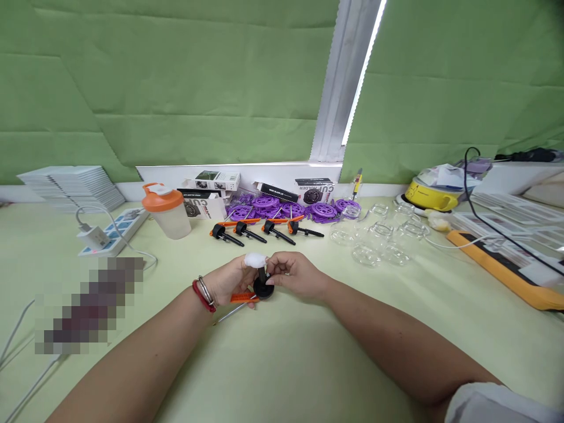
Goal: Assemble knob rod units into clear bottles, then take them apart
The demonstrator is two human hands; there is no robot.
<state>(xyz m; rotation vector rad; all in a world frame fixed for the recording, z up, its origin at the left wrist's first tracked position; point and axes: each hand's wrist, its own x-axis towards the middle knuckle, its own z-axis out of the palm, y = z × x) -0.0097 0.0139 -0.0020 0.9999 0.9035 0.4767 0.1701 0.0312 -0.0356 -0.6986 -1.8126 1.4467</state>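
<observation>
A black part with a round base and upright stem [263,289] is held above the middle of the pale tabletop [308,352]. The left hand [231,281] is curled closed around it, with an orange strip [244,298] beside the base. The right hand [297,273] has its fingers bent in, tips at the stem; whether they grip anything cannot be told. A thin metal rod [231,313] angles out below the left hand. Beyond, toward the far edge, four black-and-orange parts [277,233] form a row, with purple spoked discs [267,202] and printed boxes [315,191] behind. Clear plastic pieces [366,256] cluster right of them. An orange-lidded bottle [178,223] and a power strip [117,235] stand toward the far left corner; a yellow pot [429,194] toward the far right.
</observation>
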